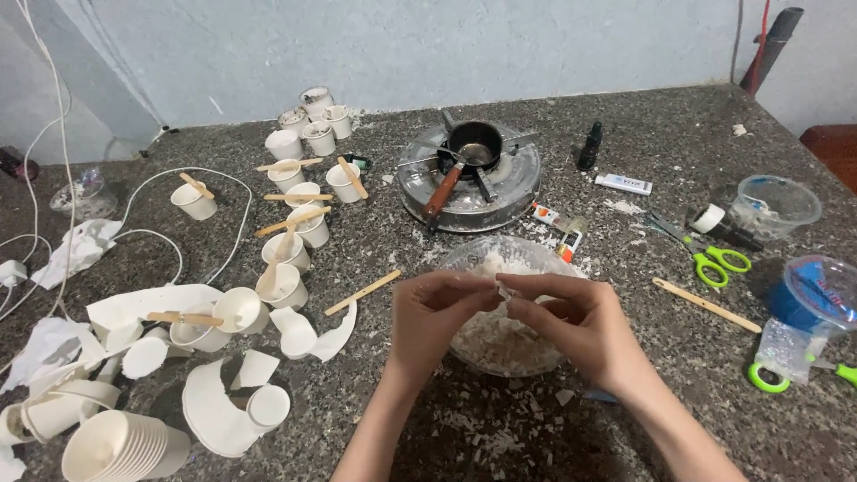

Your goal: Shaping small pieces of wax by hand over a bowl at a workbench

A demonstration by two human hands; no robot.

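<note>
My left hand (435, 314) and my right hand (577, 323) meet over a clear bowl (468, 253) of white wax flakes. Together their fingertips pinch a small white wax piece (506, 291) just above the flakes. The bowl stands on the speckled stone counter, in front of a round metal stove (518, 183). On the stove sits a small dark pot (475, 143) with a brown wooden handle pointing toward me.
Several small white paper cups (311, 228) with wooden sticks stand at left, cut cup scraps (219, 415) and a cup stack (125, 444) nearer. Green scissors (710, 256), a loose stick (705, 304), clear containers (775, 203), a dark dropper bottle (589, 145) lie right. White cables (178, 241) run at left.
</note>
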